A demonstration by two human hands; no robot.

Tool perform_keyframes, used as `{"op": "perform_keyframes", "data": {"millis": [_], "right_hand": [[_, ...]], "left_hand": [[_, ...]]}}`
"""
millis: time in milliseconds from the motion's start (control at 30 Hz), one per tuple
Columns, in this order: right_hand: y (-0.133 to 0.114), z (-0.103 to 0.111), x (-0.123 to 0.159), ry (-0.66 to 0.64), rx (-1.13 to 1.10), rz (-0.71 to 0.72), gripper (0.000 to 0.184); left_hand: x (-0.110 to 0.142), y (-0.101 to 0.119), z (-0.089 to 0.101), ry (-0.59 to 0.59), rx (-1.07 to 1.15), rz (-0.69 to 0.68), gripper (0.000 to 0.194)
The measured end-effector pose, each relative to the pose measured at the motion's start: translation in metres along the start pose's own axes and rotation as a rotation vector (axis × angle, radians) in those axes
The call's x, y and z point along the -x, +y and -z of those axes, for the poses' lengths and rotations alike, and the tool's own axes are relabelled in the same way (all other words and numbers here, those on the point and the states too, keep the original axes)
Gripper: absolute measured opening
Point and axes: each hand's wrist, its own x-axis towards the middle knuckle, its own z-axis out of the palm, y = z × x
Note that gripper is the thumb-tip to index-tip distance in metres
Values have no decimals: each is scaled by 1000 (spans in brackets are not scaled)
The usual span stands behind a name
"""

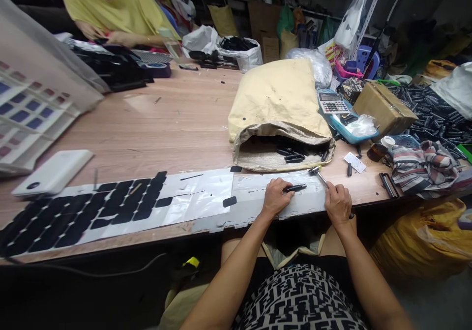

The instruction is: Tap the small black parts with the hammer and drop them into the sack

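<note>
My left hand [276, 197] is closed on a slim black part [295, 188] whose kind I cannot make out, holding it low over the white sheet at the table's front edge. In my right hand [338, 203] is a small hammer [320, 173], gripped by its handle, with the head raised up and to the left. Just beyond both hands lies a cream sack [280, 94], its mouth facing me and several black parts [293, 154] showing inside. Left of my hands, rows of flat black pads [127, 197] rest on a white sheet [199, 192].
A white power bank [55, 172] and a white plastic crate [33, 118] stand at the left. At the right are a calculator [332, 103] on a blue basket [356, 128], a cardboard box [385, 107] and a brown bottle [380, 149]. Across the table works a person in yellow [125, 13].
</note>
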Motion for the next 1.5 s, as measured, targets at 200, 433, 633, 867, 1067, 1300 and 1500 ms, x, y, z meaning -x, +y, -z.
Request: {"op": "perform_keyframes", "data": {"millis": [200,433,633,867,1067,1300,1500], "right_hand": [[-4,-1,3,-27,57,-6,33],[-5,-1,2,-39,87,1,31],[-5,-1,2,-48,76,-3,32],[-4,-2,4,-66,56,-5,33],[-4,-3,3,-73,54,-10,32],[-4,-3,2,-36,82,8,32],[-4,-3,2,-46,57,-3,32]], "left_hand": [[0,-3,1,-11,-3,-18,12],[14,7,13,-124,-23,-113,14],[52,9,27,-217,-29,-271,11],[87,14,32,-264,-22,-300,17],[27,14,33,-88,38,-182,17],[-82,2,6,16,-103,-30,23],[-111,0,-11,-48,-247,19,19]]}}
